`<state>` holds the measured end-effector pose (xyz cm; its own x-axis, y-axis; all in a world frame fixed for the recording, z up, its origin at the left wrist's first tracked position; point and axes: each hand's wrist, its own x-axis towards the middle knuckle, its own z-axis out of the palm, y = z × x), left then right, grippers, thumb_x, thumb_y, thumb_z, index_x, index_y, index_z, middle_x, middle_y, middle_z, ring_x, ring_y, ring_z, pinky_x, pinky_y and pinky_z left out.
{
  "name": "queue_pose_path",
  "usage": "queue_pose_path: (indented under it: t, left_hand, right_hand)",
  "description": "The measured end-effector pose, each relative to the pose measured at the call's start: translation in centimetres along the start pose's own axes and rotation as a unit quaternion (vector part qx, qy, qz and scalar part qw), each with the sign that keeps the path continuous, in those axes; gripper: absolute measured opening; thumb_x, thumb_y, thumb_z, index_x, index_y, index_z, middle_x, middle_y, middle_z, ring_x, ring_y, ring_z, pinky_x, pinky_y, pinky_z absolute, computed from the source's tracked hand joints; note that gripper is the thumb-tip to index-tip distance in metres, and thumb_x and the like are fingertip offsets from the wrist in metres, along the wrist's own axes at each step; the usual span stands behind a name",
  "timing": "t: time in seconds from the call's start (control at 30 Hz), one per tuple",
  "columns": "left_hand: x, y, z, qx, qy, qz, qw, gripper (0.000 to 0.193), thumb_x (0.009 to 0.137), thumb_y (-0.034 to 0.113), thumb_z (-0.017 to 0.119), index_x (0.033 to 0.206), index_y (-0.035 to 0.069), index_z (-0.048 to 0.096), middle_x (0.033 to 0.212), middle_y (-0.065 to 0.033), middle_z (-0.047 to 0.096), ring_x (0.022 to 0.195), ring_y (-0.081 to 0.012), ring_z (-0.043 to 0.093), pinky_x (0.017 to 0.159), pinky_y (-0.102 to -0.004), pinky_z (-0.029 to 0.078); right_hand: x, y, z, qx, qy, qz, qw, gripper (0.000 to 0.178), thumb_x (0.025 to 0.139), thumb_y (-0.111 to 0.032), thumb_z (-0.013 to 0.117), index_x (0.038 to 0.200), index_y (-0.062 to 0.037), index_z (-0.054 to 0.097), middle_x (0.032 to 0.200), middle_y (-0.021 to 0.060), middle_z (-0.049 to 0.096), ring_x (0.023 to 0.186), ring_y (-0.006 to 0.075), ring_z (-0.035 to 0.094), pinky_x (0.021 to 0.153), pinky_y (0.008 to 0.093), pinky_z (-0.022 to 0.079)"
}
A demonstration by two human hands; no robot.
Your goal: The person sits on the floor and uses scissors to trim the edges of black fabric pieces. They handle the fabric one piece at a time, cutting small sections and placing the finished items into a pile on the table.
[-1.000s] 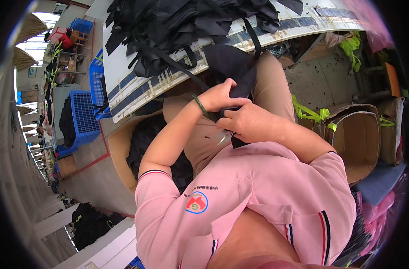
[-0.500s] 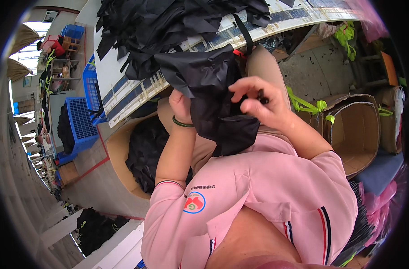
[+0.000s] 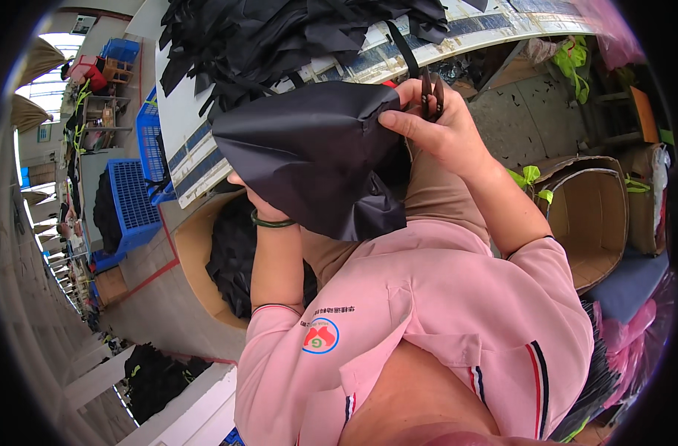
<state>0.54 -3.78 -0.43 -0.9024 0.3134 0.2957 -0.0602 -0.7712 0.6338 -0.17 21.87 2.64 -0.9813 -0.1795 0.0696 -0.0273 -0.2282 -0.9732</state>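
Note:
A piece of shiny black fabric (image 3: pixel 302 141) is spread between my two hands, above my lap and in front of the table edge. My left hand (image 3: pixel 260 199) grips it from beneath at the lower left; most of those fingers are hidden behind the cloth. At the upper right edge of the fabric, my right hand (image 3: pixel 449 132) pinches it between thumb and forefinger. Small dark thread snips (image 3: pixel 431 100) are tucked in that same hand, blades pointing up and away from the cloth.
A heap of black fabric pieces (image 3: pixel 279 44) covers the table (image 3: pixel 198 167) ahead. To my left, a cardboard box (image 3: pixel 194 245) holds more black pieces, with a blue crate (image 3: pixel 134 197) farther off. Another open cardboard box (image 3: pixel 588 215) stands at my right.
The fabric has been turned and spread flatter, toward the left. My left hand has moved left and down beneath it. My right hand has risen and now pinches its edge.

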Motion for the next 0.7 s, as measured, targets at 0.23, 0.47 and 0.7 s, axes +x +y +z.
queue_pose_path:
  t: [0.23, 0.47, 0.7]
  left_hand:
    - [-0.6, 2.4, 1.3, 0.254, 0.064, 0.004, 0.965, 0.049, 0.089, 0.024, 0.060, 0.127, -0.004, 0.049, 0.130, -0.0137, 0.054, 0.121, -0.0272, 0.050, 0.104, -0.0416, 0.038]
    - [0.2, 3.7, -1.1, 0.099, 0.298, 0.041, 0.948, 0.030, 0.097, 0.014, 0.044, 0.121, -0.002, 0.053, 0.121, -0.0150, 0.059, 0.111, -0.0251, 0.056, 0.098, -0.0383, 0.043]
    - [2.6, 3.6, 7.8, 0.729, -0.106, 0.315, 0.599, 0.038, 0.082, 0.022, 0.069, 0.112, 0.002, 0.056, 0.110, -0.0139, 0.063, 0.104, -0.0318, 0.057, 0.100, -0.0455, 0.039]
  right_hand:
    - [0.0, -1.0, 0.3, 0.019, -0.037, 0.041, 0.998, 0.017, 0.081, -0.013, 0.074, 0.081, -0.0068, 0.058, 0.071, -0.0086, 0.050, 0.063, -0.0006, 0.042, 0.055, 0.0179, 0.033]
    - [-0.3, -0.2, 0.3, -0.012, -0.033, 0.008, 0.999, 0.020, 0.080, -0.014, 0.075, 0.078, -0.0077, 0.056, 0.070, -0.0088, 0.048, 0.063, 0.0012, 0.040, 0.055, 0.0188, 0.031]
    - [-0.9, -0.2, 1.8, -0.075, -0.027, -0.009, 0.997, 0.018, 0.081, -0.011, 0.074, 0.080, -0.0048, 0.058, 0.070, -0.0089, 0.047, 0.062, 0.0009, 0.038, 0.054, 0.0193, 0.032]
